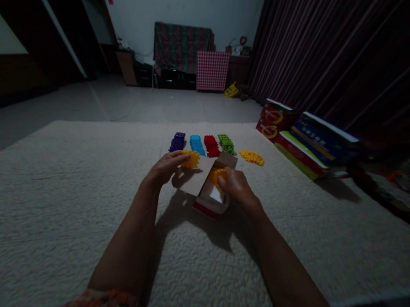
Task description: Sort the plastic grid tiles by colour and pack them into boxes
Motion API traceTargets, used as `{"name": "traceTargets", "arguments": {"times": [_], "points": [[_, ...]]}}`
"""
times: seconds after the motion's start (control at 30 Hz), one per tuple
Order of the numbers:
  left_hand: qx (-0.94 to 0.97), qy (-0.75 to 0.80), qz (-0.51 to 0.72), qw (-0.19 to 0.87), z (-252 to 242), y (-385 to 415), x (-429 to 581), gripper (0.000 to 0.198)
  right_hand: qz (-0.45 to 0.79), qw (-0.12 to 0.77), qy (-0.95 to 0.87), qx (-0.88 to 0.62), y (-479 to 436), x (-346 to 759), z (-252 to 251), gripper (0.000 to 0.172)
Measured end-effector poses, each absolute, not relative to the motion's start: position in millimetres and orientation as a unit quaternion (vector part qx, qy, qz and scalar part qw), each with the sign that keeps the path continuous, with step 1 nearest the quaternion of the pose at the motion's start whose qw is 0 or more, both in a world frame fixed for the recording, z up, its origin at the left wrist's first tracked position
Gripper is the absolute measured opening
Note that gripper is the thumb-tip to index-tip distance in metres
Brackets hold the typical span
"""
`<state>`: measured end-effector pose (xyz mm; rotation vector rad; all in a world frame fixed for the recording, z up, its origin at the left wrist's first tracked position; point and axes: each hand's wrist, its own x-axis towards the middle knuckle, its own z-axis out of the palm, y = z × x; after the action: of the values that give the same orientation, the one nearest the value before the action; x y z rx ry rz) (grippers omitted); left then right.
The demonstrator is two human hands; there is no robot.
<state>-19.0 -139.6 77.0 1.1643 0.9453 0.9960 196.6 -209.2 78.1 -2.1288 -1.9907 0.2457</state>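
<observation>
A yellow notched plastic building piece [192, 160] is pinched in my left hand [167, 167], above the raised lid flap of a small cardboard box [208, 208]. My right hand [237, 186] reaches into the open box, its fingers closed on another yellow building piece [218, 175]. Beyond the box lie rows of similar pieces: purple pieces [177, 141], light blue pieces [197, 144], red pieces [212, 146] and green pieces [227, 144]. A row of yellow pieces [252, 157] lies to the right of the green ones.
The quilted pale mat [90, 187] spreads under everything. To the right stand red boxes [274, 117] and a blue box [322, 136] near a dark striped curtain [340, 50]. Farther back, a low black cabinet [173, 79] and a checked cloth [213, 69] stand against the wall.
</observation>
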Motion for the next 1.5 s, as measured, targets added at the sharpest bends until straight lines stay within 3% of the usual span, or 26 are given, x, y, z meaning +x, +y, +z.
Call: {"name": "traceTargets", "arguments": {"times": [0.27, 0.37, 0.57, 0.63, 0.93, 1.2, 1.37, 1.5], "points": [[0.488, 0.434, 0.389, 0.65, 60.3, -132.7, -10.4, 0.021, 0.202, 0.254, -0.692, -0.645, -228.8, 218.9, 86.5, 0.015], [0.501, 0.439, 0.363, 0.652, 63.4, -116.8, -7.0, 0.016, 0.195, 0.309, -0.692, -0.623, -225.5, 240.0, 98.1, 0.016], [0.481, 0.415, 0.341, 0.693, 63.3, -98.4, 0.1, 0.016, 0.209, 0.254, -0.743, -0.582, -204.3, 252.8, 109.6, 0.013], [0.478, 0.405, 0.341, 0.701, 60.8, -96.1, 2.7, 0.016, 0.206, 0.251, -0.751, -0.575, -198.7, 256.4, 110.6, 0.016], [0.461, 0.39, 0.334, 0.724, 61.3, -99.0, 17.0, 0.016, 0.31, 0.415, -0.681, -0.518, -180.5, 231.9, 92.4, 0.033], [0.493, 0.363, 0.35, 0.709, 61.9, -98.2, 14.2, 0.014, 0.154, 0.388, -0.696, -0.585, -162.7, 188.8, 81.3, 0.032], [0.5, 0.313, 0.316, 0.743, 67.3, -102.9, 15.2, 0.025, 0.125, 0.371, -0.691, -0.608, -157.7, 187.2, 83.3, 0.04], [0.526, 0.295, 0.309, 0.736, 66.5, -105.0, 16.1, 0.021, 0.106, 0.347, -0.698, -0.618, -155.4, 176.6, 80.2, 0.043]]}}
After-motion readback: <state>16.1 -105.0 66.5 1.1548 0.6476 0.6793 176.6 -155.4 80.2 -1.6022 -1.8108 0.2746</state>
